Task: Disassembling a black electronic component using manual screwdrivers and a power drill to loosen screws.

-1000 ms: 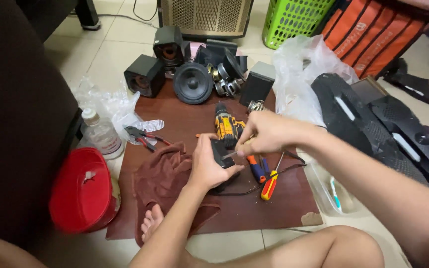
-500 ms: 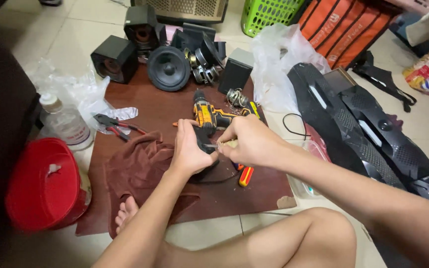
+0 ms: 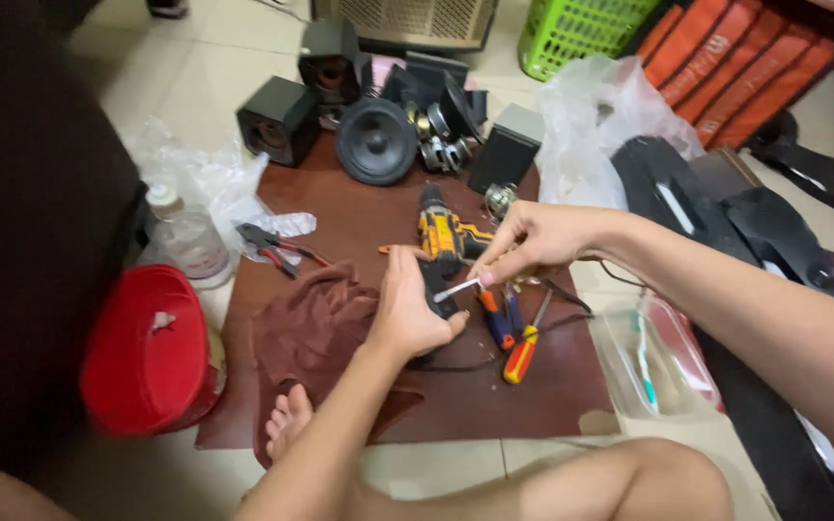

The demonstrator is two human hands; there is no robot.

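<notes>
- Left hand (image 3: 407, 314): fingers curled tight round a small black blocky part (image 3: 439, 301), held low over the brown mat (image 3: 359, 212).
- Right hand (image 3: 533, 241): thumb and forefinger pinched on a thin pale rod (image 3: 456, 288), its tip touching the black part.
- Yellow-and-black drill (image 3: 443, 232): hard plastic body, lying on the mat just behind both hands.
- Screwdrivers (image 3: 514, 333): orange and blue handles, flat on the mat just right of the left hand.
- Crumpled brown cloth (image 3: 311, 323), soft folds, left of the wrist.
- Round black speaker cone (image 3: 375, 141) at the mat's far edge; red-handled pliers (image 3: 272, 246) and clear plastic bottle (image 3: 185, 241) to the left.

Home floor workspace: tiled floor (image 3: 214, 68), laundry basket (image 3: 581, 34), speaker parts (image 3: 375, 140).
</notes>
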